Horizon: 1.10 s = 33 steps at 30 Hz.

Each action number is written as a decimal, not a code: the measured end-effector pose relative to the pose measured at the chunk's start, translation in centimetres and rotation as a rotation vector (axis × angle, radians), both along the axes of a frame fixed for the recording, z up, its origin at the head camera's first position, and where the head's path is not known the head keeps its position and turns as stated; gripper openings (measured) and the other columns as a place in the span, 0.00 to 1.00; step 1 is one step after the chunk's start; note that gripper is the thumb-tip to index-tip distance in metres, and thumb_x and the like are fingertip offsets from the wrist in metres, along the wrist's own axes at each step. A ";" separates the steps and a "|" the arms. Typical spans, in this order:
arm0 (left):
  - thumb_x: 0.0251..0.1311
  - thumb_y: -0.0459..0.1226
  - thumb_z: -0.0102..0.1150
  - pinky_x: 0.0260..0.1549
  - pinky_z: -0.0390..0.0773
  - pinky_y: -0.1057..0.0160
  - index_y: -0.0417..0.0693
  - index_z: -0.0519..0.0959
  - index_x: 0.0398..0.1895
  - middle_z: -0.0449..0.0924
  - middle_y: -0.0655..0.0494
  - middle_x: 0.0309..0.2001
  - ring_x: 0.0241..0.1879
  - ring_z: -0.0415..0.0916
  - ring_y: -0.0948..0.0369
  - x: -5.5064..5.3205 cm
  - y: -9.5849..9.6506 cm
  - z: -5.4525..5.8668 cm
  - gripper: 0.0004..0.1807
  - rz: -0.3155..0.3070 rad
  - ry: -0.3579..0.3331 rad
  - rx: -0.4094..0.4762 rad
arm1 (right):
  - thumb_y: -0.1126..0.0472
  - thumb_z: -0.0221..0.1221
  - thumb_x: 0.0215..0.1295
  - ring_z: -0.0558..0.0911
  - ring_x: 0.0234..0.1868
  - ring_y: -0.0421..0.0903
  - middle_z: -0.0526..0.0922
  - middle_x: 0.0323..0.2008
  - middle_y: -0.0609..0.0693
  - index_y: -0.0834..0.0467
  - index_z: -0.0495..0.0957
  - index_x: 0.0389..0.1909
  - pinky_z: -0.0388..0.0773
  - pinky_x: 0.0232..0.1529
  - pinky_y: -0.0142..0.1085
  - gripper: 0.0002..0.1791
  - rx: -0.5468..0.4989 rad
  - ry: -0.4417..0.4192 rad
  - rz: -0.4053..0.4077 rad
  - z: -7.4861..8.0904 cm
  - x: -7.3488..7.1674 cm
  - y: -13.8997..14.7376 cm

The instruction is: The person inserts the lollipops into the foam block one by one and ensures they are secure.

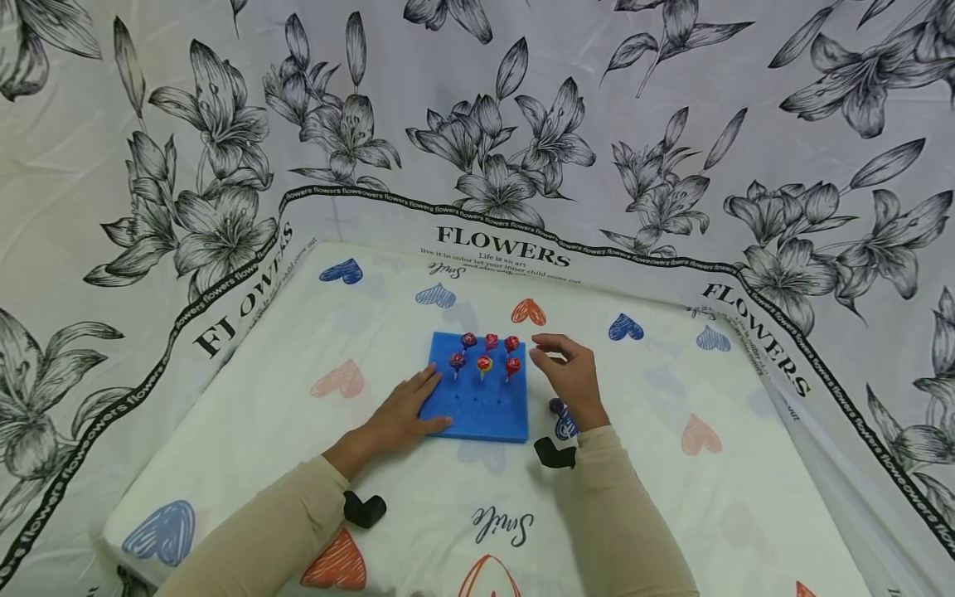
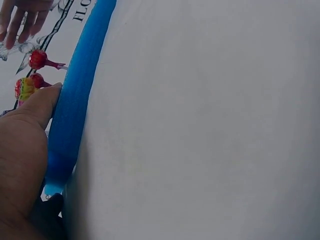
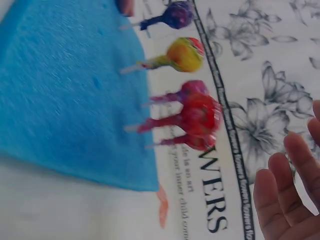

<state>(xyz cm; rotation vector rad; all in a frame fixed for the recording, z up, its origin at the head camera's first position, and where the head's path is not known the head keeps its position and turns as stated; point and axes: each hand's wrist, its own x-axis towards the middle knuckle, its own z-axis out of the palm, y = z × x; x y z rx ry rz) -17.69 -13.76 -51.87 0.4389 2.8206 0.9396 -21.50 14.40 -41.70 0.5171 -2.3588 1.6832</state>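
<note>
Heart-printed cloth (image 1: 425, 514) around blue board (image 1: 485, 421)

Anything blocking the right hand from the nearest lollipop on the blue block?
Nothing visible. The right hand is just off the right edge of the block, with only a gap between it and the nearest lollipop. The left hand rests at the block's left edge, out of the way.

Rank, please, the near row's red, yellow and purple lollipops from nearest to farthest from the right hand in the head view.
1. Red lollipop: right end, closest to the right hand.
2. Yellow lollipop: middle.
3. Purple lollipop: left end, toward the left hand.
</note>
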 end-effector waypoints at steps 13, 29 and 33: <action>0.60 0.59 0.58 0.66 0.47 0.43 0.48 0.50 0.77 0.40 0.53 0.77 0.73 0.39 0.47 0.0 0.1 -0.1 0.49 -0.002 -0.008 0.006 | 0.68 0.63 0.62 0.80 0.44 0.53 0.82 0.45 0.60 0.66 0.82 0.47 0.78 0.39 0.30 0.12 0.035 0.047 -0.152 0.5 -0.3 4.3; 0.60 0.59 0.58 0.67 0.46 0.44 0.47 0.50 0.77 0.40 0.53 0.77 0.73 0.39 0.48 0.0 0.1 0.2 0.49 -0.009 0.006 0.001 | 0.57 0.66 0.61 0.79 0.45 0.52 0.82 0.48 0.56 0.60 0.82 0.49 0.76 0.40 0.44 0.17 0.187 -0.225 -0.331 -4.5 -0.8 9.7; 0.60 0.59 0.58 0.67 0.45 0.44 0.47 0.50 0.77 0.40 0.52 0.77 0.73 0.39 0.47 0.1 0.1 0.2 0.49 -0.010 0.012 0.003 | 0.56 0.64 0.62 0.79 0.48 0.55 0.81 0.50 0.56 0.60 0.81 0.52 0.76 0.46 0.47 0.19 0.263 -0.322 -0.339 -5.8 -1.0 10.4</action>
